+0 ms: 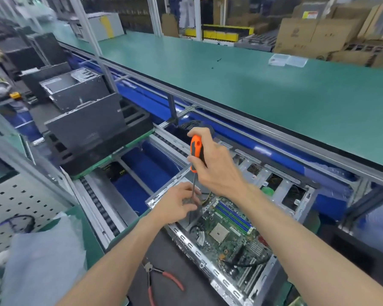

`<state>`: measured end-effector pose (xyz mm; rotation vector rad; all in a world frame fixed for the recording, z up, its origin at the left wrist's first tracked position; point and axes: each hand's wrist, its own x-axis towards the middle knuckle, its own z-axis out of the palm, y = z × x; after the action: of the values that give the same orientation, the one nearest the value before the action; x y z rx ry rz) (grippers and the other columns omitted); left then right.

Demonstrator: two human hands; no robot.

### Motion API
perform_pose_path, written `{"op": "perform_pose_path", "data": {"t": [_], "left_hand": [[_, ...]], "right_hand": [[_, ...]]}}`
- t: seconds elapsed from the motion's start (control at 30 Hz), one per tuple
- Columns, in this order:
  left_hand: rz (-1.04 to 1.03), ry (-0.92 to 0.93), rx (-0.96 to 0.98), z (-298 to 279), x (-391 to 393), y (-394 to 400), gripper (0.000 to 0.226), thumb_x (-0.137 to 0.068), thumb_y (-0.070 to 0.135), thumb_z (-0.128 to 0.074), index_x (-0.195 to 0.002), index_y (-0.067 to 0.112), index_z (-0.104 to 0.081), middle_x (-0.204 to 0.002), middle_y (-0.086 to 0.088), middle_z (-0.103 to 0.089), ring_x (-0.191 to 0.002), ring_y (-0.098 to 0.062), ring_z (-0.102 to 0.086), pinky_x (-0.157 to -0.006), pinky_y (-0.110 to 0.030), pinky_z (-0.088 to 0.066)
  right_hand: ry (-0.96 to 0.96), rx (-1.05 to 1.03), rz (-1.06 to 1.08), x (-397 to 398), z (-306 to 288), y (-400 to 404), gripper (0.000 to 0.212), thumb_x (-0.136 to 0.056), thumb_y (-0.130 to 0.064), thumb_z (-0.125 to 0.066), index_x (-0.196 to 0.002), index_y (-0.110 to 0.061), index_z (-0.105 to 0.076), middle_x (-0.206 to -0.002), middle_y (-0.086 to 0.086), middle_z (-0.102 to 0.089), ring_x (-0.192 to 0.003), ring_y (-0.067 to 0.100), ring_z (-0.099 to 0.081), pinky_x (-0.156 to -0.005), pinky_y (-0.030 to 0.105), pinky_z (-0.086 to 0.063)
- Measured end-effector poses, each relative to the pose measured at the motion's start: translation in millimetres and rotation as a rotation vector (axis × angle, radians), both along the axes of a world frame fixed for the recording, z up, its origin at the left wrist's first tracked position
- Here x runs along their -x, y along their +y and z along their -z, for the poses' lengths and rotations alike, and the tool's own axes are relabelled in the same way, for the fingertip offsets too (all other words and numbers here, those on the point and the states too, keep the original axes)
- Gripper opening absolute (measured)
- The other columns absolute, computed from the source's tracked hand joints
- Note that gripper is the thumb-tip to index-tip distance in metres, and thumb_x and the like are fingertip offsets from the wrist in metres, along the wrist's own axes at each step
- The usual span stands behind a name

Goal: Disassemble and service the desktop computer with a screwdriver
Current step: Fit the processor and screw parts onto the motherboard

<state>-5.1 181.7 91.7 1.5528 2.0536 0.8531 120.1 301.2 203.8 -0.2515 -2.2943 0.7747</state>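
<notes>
Gripping the screwdriver upright, the right hand risks slipping onto the motherboard beside it; the left hand pinches its shaft.

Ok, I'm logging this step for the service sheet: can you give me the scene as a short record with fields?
right hand: grips screwdriver handle, tool upright
left hand: fingers curled round the shaft, near the tip
case: open, lying flat
motherboard: still in case
pliers: red-handled, lying beside case, untouched
</notes>
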Motion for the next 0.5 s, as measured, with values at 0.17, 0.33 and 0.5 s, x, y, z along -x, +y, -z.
{"op": "perform_pose_path", "data": {"t": [0.17, 0.33, 0.5], "left_hand": [[-0.020, -0.054, -0.035, -2.2, 8.0, -0.6, 0.018, -0.068, 0.004, -0.084, -0.064, 0.016, -0.070, -0.100, 0.014, -0.063, -0.080, -0.004, -0.057, -0.075, -0.015, -0.042], [-0.036, -0.106, -0.018, 3.2, 13.7, -1.5, 0.014, -0.065, -0.001, -0.084, -0.067, -0.004, -0.071, -0.093, 0.018, -0.064, -0.074, -0.006, -0.061, -0.070, -0.016, -0.046], [-0.041, -0.090, 0.027, 4.8, 17.8, -1.3, 0.020, -0.061, 0.007, -0.081, -0.068, -0.005, -0.067, -0.085, 0.014, -0.062, -0.062, -0.009, -0.058, -0.057, -0.020, -0.045]], "right_hand": [[-0.053, 0.032, -0.007, 1.8, 18.1, -4.0, 0.043, -0.094, -0.014, -0.059, -0.127, -0.027, -0.035, -0.072, -0.021, -0.034, -0.063, -0.002, -0.047, -0.058, 0.019, -0.027], [-0.098, 0.044, -0.023, 4.4, 25.8, -10.9, 0.042, -0.094, -0.014, -0.059, -0.126, -0.026, -0.034, -0.065, -0.015, -0.037, -0.056, 0.005, -0.043, -0.055, 0.022, -0.025], [-0.098, 0.031, -0.043, 12.6, 29.8, -16.0, 0.045, -0.093, -0.012, -0.061, -0.127, -0.026, -0.035, -0.072, -0.030, -0.044, -0.065, -0.006, -0.046, -0.056, 0.012, -0.031]]}}
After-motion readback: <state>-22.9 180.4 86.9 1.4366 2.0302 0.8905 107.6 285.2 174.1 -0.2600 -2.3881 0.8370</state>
